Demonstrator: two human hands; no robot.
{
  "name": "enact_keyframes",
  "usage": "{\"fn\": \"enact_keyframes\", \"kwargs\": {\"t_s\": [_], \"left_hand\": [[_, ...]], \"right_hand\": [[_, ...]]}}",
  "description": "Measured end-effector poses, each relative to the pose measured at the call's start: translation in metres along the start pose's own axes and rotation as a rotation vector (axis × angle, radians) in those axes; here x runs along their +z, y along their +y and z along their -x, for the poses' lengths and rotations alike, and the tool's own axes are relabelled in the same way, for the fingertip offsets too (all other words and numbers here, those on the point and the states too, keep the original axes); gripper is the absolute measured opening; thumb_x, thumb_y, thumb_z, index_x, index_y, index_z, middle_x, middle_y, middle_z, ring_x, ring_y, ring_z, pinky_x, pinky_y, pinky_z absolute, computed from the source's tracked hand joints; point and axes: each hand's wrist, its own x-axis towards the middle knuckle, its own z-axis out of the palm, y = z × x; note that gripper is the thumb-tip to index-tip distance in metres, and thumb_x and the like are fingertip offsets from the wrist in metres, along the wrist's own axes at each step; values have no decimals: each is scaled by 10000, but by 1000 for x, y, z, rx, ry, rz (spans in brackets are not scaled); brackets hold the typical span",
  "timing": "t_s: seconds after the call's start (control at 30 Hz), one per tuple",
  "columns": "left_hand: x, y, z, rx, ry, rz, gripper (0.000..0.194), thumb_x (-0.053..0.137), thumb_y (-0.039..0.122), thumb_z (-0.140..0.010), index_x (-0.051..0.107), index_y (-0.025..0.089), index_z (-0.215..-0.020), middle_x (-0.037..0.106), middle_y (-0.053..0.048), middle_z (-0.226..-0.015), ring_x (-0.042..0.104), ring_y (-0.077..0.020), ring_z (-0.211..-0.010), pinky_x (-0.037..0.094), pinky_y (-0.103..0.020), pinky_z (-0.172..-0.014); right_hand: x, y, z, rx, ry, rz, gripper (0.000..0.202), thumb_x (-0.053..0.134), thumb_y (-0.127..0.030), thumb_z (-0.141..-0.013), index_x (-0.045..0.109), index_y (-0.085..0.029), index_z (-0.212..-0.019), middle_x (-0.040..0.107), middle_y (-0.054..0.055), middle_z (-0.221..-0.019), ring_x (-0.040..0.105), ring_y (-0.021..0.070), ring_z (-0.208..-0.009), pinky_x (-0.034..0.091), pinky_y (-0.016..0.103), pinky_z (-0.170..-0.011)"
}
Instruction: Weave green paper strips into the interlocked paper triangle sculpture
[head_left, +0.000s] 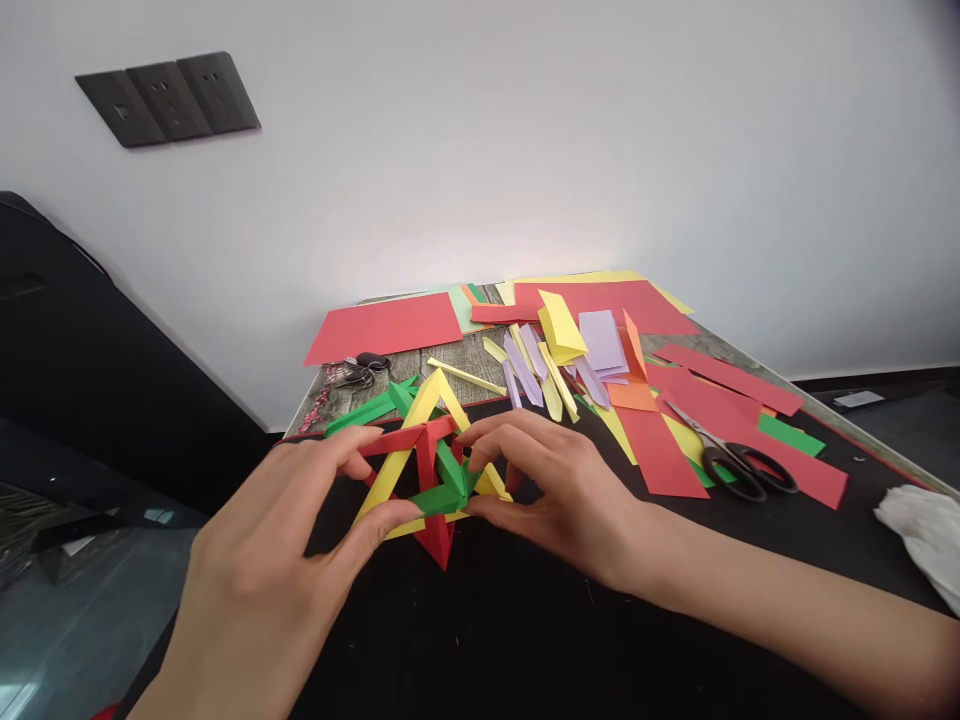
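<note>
Between my hands is a folded-paper model [427, 450] of interlocking red, yellow and green strips, with triangular frames crossing one another. My left hand [281, 530] grips its left side, the thumb on a green strip and the fingers by a red one. On the other side my right hand [547, 480] pinches the green corner near the middle and right of the model. Its fingertips partly cover the yellow and red strips there. Another green folded strip [364, 410] shows just behind the model; whether it is joined to it I cannot tell.
Black-handled scissors [731, 460] rest on red strips at the right. Folded purple and yellow pieces [529, 365] lie behind my hands. Red sheets [386, 328] and earphones [360, 370] are at the back left. A white tissue [922, 535] lies at the right edge.
</note>
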Motion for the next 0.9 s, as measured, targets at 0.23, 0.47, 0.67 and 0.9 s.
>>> {"fn": "enact_keyframes", "kwargs": {"t_s": [0.23, 0.47, 0.67, 0.9], "left_hand": [[14, 2, 4, 367, -132, 95, 427, 621, 93, -851, 636, 323, -1210, 646, -19, -908, 587, -169, -842, 499, -270, -727], [24, 4, 3, 201, -151, 327, 299, 602, 128, -863, 672, 322, -1080, 654, 0, -873, 635, -156, -735, 534, -286, -650], [22, 10, 1, 235, -88, 245, 314, 624, 100, -849, 692, 336, -1044, 662, 24, -904, 663, -122, -744, 538, -205, -618], [23, 13, -1, 198, -88, 237, 256, 631, 110, -849, 692, 309, -997, 651, 25, -900, 652, -94, -692, 513, -163, -546]], "right_hand": [[7, 6, -1, -53, 16, 52, 116, 646, -245, -884, 541, -201, -905, 679, 69, -929, 595, 185, -838, 475, 278, -671], [9, 8, -1, -54, 23, 7, 97, 634, -216, -875, 542, -205, -903, 678, 52, -895, 578, 175, -820, 473, 271, -661], [8, 12, -5, -54, 6, -107, 152, 639, -145, -838, 544, -195, -946, 664, 32, -895, 535, 165, -814, 488, 279, -681], [5, 16, -9, -143, 41, -202, 215, 705, -224, -833, 577, -178, -999, 670, 45, -911, 501, 161, -789, 478, 258, -614]]}}
